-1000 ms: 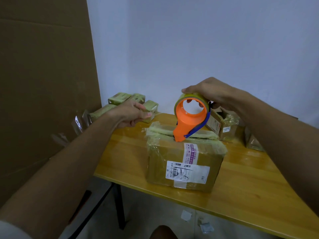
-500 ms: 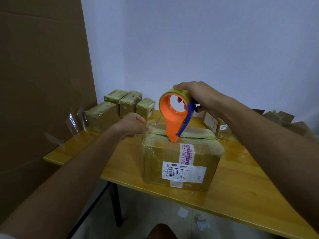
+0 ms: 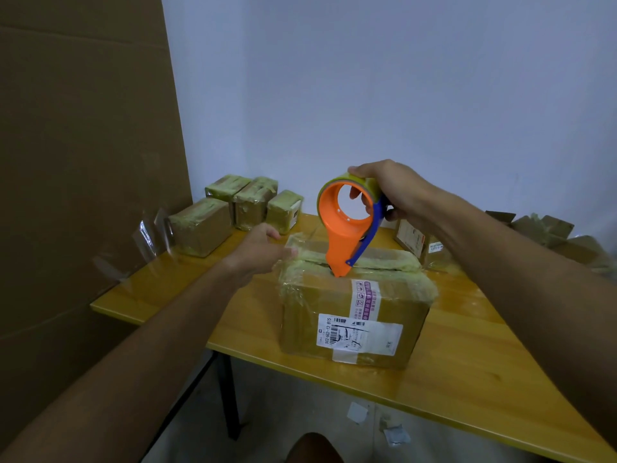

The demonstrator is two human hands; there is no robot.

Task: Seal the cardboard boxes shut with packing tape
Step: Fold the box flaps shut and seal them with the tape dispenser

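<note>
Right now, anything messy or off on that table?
Yes. Loose clear tape strips hang off the table at its left edge, and the big box carries wrinkled, bunched tape along its top edges. Paper scraps lie on the floor.

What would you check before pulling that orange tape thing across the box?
1. Right hand grips the tape dispenser: ok.
2. Dispenser tip touches the top of the big box: ok.
3. Left hand steadies the box's left edge: ok.
4. Box sits fully on the table: ok.
5. Tape end stuck down: cannot tell.
6. Top flaps closed flat: not ok, a gap shows.
</note>
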